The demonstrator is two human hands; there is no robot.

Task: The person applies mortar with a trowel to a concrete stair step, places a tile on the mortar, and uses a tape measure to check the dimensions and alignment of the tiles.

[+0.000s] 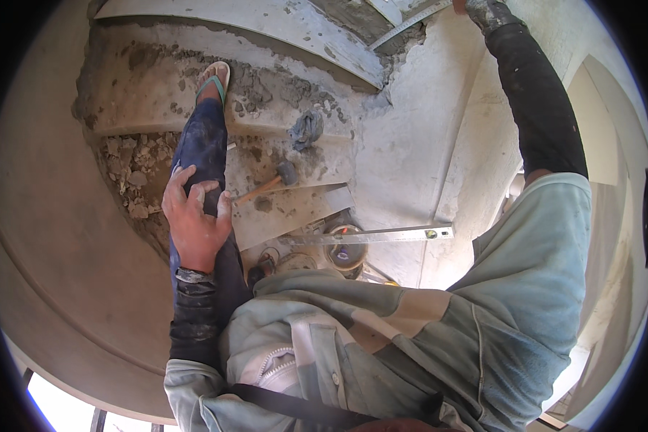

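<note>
My left hand [198,219] rests on my dark blue trouser leg, its dusty fingers apart and loosely bent. My right arm reaches to the top right, where my right hand [471,9] is mostly cut off, beside the upper end of a thin metal measuring strip [410,21] lying across rough mortar by the upper step [281,29]; I cannot tell whether it grips it. My left foot in a flip-flop [212,79] stands on the step below. A wooden-handled mallet [284,173] and a grey crumpled lump [306,129] lie on the steps near my leg.
A spirit level [403,234] spans over a bucket [345,259] below the steps. Broken rubble [129,173] fills the left part of a step. Curved plastered walls bound both sides [50,216], and railing bars show at the lower left.
</note>
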